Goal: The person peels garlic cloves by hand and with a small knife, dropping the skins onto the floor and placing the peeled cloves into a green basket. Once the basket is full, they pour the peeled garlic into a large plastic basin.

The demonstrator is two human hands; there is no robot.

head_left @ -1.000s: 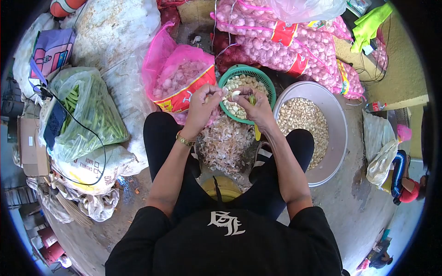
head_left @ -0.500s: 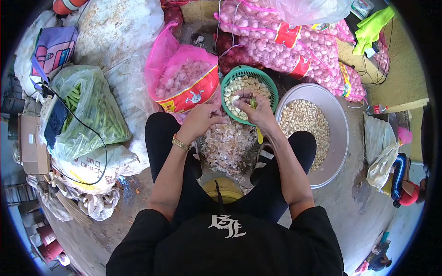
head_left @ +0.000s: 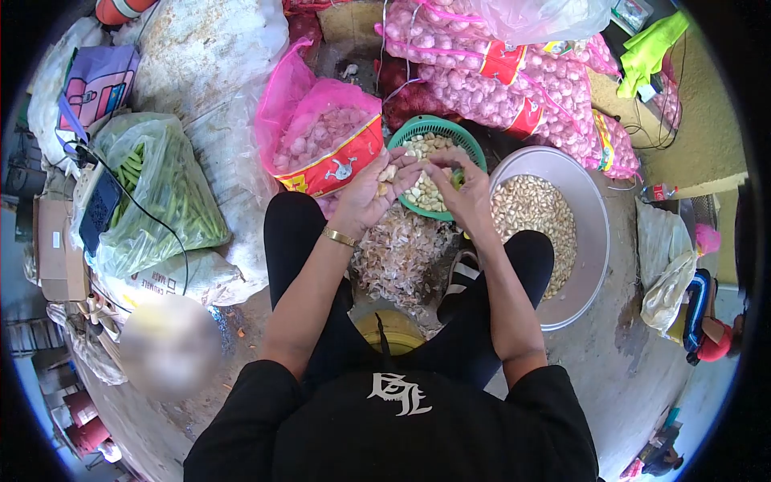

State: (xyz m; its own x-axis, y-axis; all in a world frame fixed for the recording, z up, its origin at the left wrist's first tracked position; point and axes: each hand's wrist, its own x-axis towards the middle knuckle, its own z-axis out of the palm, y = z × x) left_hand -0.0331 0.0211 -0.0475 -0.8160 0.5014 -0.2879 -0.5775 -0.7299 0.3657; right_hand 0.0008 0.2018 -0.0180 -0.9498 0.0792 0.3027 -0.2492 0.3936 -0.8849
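My left hand (head_left: pixel 368 197) is turned partly palm up beside the green basket, with a few garlic cloves (head_left: pixel 389 173) held in its curled fingers. Close to its fingertips, my right hand (head_left: pixel 470 193) is closed around a small green tool (head_left: pixel 458 178); its blade or tip is hidden. Both hands are over the near part of the green plastic basket (head_left: pixel 479 161), which holds peeled garlic cloves (head_left: pixel 424 193). Below them on the floor lies a heap of garlic skins (head_left: pixel 397 257). At the right stands a wide pale basin (head_left: pixel 593 241) of unpeeled cloves (head_left: pixel 530 213).
A pink net sack (head_left: pixel 277 104) of garlic stands open at the left of the basket. Full garlic sacks (head_left: pixel 514 88) are stacked behind. Farther left are a plastic bag of green pods (head_left: pixel 173 193) and a phone (head_left: pixel 98 210) with a cable. A person (head_left: pixel 715 333) is at the far right.
My left hand has moved right and turned up, now showing cloves in it. My right hand has shifted slightly right and down, and the clove at its fingertips no longer shows. A blurred patch appears lower left.
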